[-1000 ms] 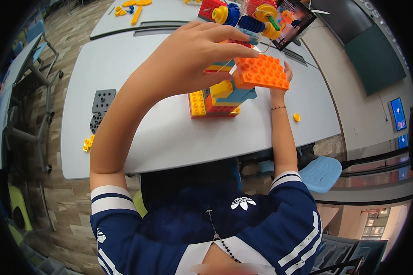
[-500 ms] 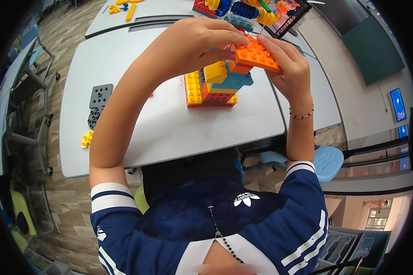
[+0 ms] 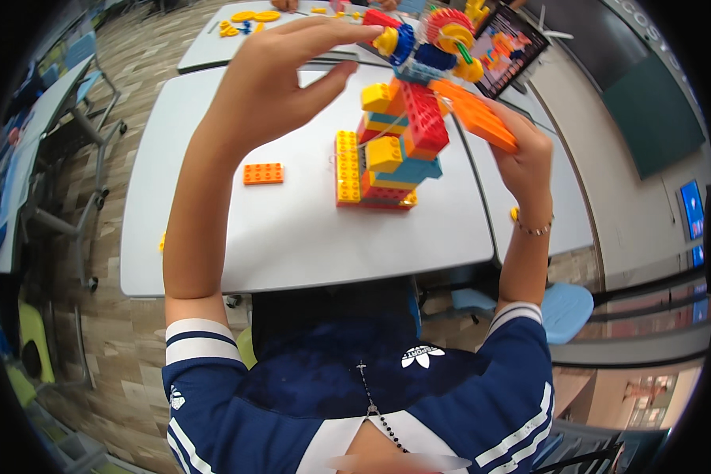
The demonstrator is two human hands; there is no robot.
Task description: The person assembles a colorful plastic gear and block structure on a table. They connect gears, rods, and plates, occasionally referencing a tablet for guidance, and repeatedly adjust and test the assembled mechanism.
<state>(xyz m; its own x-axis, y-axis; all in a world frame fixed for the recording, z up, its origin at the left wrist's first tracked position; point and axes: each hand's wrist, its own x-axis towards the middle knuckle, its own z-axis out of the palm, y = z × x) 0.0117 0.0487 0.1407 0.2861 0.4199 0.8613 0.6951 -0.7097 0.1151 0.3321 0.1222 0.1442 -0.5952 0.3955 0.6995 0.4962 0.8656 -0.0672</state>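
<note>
One orange plate [image 3: 476, 117] sits pinched at its outer end by the right hand [image 3: 527, 158], fingers wrapped over its edge; its inner end meets the top of the brick tower [image 3: 391, 146], which stands on the grey table [image 3: 292, 229]; the left hand [image 3: 272, 83] hovers spread and empty above and to the other side of the tower, touching nothing; beyond that hand a small orange brick [image 3: 263, 173] lies alone on bare tabletop with wide room around it; past the grip, gears [image 3: 426, 39] top the tower, and a tablet [image 3: 507, 49] leans behind; the plate's underside is hidden and blurred; the table's near edge runs below both forearms.
</note>
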